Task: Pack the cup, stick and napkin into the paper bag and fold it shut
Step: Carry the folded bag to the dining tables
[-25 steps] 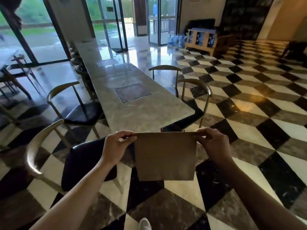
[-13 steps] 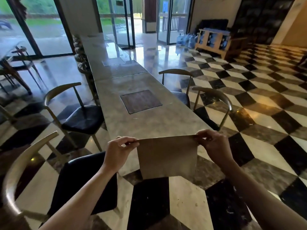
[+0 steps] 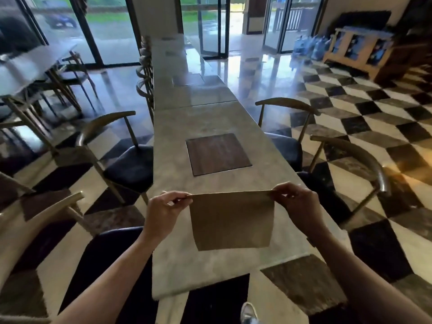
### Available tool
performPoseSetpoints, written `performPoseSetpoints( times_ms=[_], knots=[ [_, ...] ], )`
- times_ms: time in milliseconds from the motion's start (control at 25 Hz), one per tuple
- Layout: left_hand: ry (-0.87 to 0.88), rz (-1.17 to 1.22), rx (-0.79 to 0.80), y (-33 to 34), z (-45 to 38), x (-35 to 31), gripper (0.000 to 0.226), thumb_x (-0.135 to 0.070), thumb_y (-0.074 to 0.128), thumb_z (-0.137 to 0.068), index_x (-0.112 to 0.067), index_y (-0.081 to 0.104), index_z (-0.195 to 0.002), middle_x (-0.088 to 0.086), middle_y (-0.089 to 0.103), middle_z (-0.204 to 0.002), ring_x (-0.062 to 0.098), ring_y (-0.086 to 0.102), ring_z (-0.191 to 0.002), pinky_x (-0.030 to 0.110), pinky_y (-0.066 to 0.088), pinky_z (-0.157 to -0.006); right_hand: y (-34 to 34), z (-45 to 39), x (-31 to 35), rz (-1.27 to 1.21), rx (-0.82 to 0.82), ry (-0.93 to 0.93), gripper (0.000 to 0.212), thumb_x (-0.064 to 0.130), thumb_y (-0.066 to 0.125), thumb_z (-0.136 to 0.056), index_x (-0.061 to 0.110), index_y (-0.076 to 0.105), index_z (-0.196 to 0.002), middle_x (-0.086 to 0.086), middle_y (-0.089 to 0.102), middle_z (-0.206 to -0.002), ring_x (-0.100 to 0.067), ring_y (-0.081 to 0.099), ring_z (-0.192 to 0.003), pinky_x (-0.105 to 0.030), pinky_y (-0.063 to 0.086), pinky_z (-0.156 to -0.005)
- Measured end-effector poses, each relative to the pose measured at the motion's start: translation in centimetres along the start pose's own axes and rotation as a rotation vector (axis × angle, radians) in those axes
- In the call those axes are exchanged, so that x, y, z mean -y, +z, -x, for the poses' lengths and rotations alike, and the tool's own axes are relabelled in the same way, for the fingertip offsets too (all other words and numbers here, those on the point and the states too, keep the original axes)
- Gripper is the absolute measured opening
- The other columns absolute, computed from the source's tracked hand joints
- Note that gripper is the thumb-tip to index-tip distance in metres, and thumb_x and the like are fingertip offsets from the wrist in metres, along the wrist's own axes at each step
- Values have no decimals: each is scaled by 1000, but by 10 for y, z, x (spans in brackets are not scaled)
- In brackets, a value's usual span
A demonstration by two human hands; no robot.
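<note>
A flat brown paper bag (image 3: 231, 222) hangs in the air over the near end of a long marble table (image 3: 210, 272). My left hand (image 3: 163, 211) pinches its top left corner and my right hand (image 3: 298, 204) pinches its top right corner. The bag's top edge is stretched straight between them. No cup, stick or napkin is in view.
A dark square inset (image 3: 217, 154) sits in the tabletop beyond the bag. Chairs (image 3: 121, 160) line the left side and two more chairs (image 3: 346, 174) stand on the right. The floor is checkered. Water jugs and a wooden rack (image 3: 360, 50) stand far right.
I have moved forward to the table's near end, so the bag held in both hands now hangs over the tabletop instead of over the floor.
</note>
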State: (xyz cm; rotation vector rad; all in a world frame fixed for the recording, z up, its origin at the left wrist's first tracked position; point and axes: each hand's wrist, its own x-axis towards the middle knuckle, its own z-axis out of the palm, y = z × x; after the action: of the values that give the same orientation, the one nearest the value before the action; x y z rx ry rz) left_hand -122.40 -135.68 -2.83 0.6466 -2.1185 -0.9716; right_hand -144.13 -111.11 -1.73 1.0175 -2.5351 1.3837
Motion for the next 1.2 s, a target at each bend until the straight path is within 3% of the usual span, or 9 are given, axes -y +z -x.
performPoseSetpoints(
  times_ms=[120,200,400,600,800,1000,1200],
  knots=[
    [-71,-21,-64,24,-19,4,23,-6,81,-71,-23,75,-85,-10,70,-78,3,65,-74,13,50,-69,11,-43,-23,12,67,-44,26,21,82,-70,41,69,-79,5,70,-76,0,63,-66,-10,45,-62],
    [-90,-71,-83,38,-30,7,19,-7,80,-72,-18,77,-86,-8,71,-79,2,65,-76,11,49,-68,19,-70,-37,1,115,-54,22,19,82,-70,36,72,-81,6,69,-76,1,63,-72,-4,41,-60],
    [-231,-86,-109,56,-45,19,17,-8,80,-72,-18,78,-86,-16,69,-79,5,66,-79,13,51,-70,45,-113,-58,-58,217,-47,18,17,82,-70,29,75,-80,6,66,-73,0,60,-70,-6,41,-58],
    [-324,-77,-90,71,-58,39,15,-12,80,-73,-21,77,-85,-5,72,-81,4,67,-77,13,52,-71,71,-131,-82,-84,270,-37,22,18,82,-70,35,72,-80,3,70,-75,-4,62,-65,-14,47,-61],
    [-371,-55,-87,76,-64,51,15,-9,80,-72,-18,78,-84,-11,70,-77,-2,66,-75,7,48,-67,85,-141,-90,-58,307,-73,14,21,80,-72,27,75,-84,3,70,-76,-2,63,-68,-6,44,-59],
    [-402,-36,-67,79,-67,69,15,-12,81,-72,-22,78,-84,1,72,-80,3,65,-76,9,48,-69,94,-144,-97,-114,319,-24,16,20,81,-71,30,75,-81,4,70,-76,-7,63,-66,-9,45,-60],
    [-409,-17,-54,83,-73,77,16,-12,80,-73,-21,78,-87,0,72,-83,4,65,-77,10,49,-69,98,-147,-101,-170,338,12,16,15,81,-72,27,75,-81,5,71,-78,-9,64,-67,-14,47,-62]
  ],
)
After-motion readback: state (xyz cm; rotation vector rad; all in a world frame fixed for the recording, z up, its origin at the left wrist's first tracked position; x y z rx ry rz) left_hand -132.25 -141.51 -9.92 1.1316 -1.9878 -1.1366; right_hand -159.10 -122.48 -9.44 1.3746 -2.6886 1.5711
